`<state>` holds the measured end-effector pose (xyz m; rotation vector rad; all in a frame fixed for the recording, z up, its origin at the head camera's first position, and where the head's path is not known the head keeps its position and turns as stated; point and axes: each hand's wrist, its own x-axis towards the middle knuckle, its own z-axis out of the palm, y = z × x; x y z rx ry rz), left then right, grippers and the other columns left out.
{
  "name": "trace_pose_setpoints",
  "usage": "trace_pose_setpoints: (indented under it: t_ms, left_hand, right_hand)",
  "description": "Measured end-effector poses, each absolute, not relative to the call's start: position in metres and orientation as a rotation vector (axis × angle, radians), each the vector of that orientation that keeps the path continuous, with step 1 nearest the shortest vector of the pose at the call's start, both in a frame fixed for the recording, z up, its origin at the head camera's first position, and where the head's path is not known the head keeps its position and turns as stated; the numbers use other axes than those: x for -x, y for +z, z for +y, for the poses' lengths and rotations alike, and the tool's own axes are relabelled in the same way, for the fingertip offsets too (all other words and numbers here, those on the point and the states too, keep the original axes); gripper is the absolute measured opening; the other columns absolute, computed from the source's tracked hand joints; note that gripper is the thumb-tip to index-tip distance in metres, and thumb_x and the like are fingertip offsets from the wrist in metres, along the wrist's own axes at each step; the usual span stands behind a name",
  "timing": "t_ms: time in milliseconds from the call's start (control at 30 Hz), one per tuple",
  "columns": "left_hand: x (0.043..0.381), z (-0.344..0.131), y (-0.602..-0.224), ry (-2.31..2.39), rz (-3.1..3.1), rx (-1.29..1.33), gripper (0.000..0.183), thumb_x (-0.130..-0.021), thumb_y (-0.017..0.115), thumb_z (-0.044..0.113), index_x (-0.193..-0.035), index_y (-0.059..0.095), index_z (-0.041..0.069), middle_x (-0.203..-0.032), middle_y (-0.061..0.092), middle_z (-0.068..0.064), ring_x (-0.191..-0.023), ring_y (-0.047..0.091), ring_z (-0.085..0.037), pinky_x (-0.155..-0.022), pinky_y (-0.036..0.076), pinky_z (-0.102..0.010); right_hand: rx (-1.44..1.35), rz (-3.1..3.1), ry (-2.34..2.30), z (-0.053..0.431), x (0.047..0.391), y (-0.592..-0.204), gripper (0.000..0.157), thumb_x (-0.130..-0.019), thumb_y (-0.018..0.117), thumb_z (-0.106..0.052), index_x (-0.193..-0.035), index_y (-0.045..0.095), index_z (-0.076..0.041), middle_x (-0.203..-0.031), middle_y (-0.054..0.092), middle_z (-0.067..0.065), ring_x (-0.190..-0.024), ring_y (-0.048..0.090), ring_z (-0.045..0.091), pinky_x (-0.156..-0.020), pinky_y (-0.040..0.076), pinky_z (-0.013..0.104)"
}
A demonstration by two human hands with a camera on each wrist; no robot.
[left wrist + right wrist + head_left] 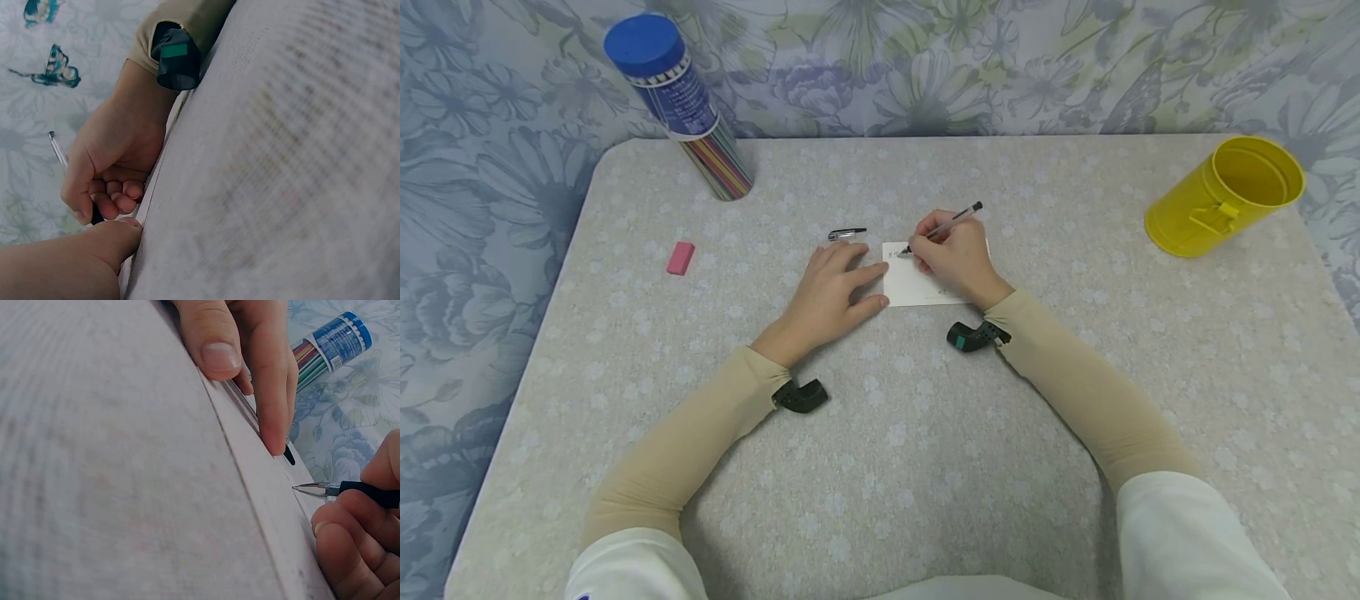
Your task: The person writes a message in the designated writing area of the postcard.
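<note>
My right hand (953,258) pinches a pen (957,219) with a clear barrel and dark grip. Its metal tip (304,489) meets the upper left part of a small white card (917,287), where a few dark marks show. The right palm covers the card's right side. My left hand (829,292) lies spread on the table, its index fingertip and thumb (220,356) resting on the card's left edge. Just beyond the left fingers lies a black pen cap (847,233) with a shiny clip.
A pink eraser (681,258) lies at the left. Behind it stands a clear tube of colored pencils (718,158) with a blue lid. A yellow metal canister (1187,212) stands at the far right. The pale patterned table (880,467) meets a floral wall (820,75) at the back.
</note>
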<state>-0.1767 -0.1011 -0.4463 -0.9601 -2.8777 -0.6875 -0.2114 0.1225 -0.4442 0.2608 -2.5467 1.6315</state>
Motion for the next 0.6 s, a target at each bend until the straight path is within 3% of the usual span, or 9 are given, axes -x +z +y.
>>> trace_pose_setpoints:
  t_ms: [600]
  left_hand:
    - [0.1780,-0.1016,-0.4491,-0.688,-2.878,0.965,0.050,-0.095,0.071,0.039,-0.137,0.066,0.012,-0.150,0.051,-0.022,-0.147,0.037,-0.045,-0.119,0.023,-0.072]
  right_hand:
    - [-0.291,-2.499,1.682,0.1228,0.2112,-0.4455,0.011,-0.088,0.065,-0.007,-0.078,0.068,-0.005,-0.058,0.063,0.006,-0.047,0.056,0.009,-0.047,0.041,0.019]
